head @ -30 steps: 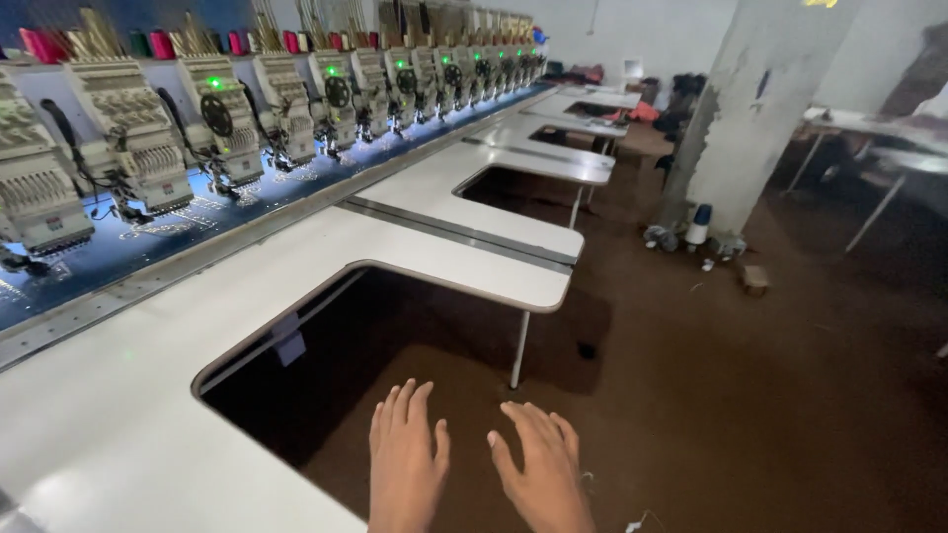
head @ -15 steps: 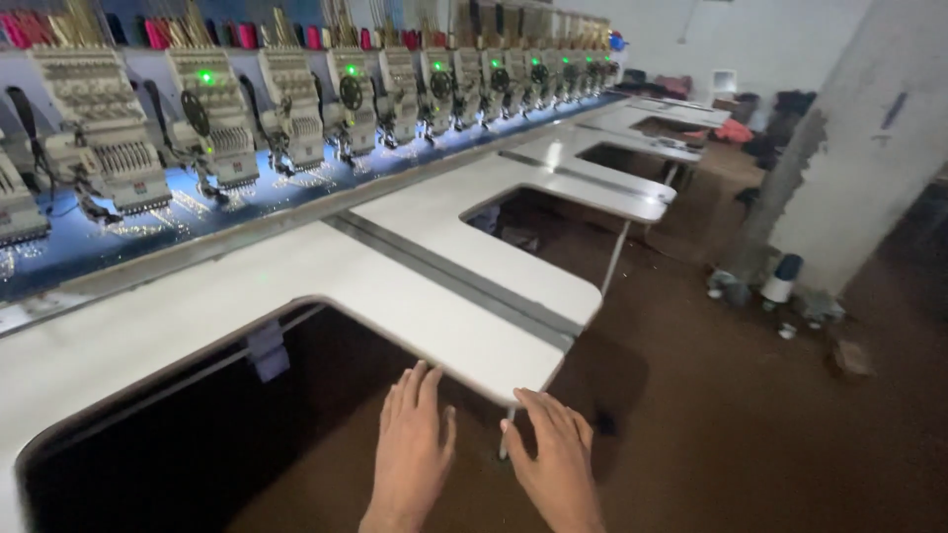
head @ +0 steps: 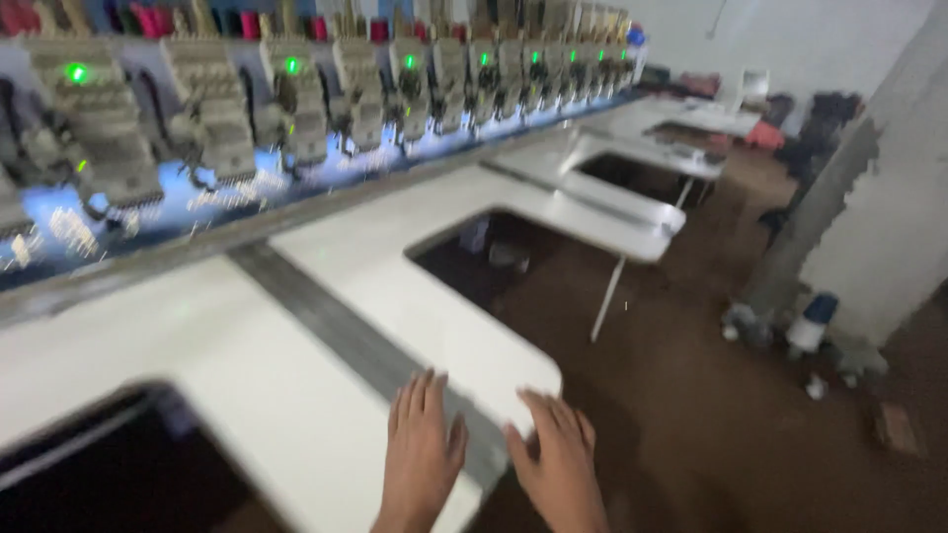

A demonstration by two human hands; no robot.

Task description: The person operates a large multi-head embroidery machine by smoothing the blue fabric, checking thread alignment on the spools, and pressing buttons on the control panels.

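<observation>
White desk [head: 326, 296] edge: left hand [head: 423, 449] and right hand [head: 558, 464] lie flat, open, gripping nothing; best pressed evenly.

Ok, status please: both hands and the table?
Left hand open, flat on white table. Right hand open, at table's front edge. Nothing held, nothing between them.
</observation>
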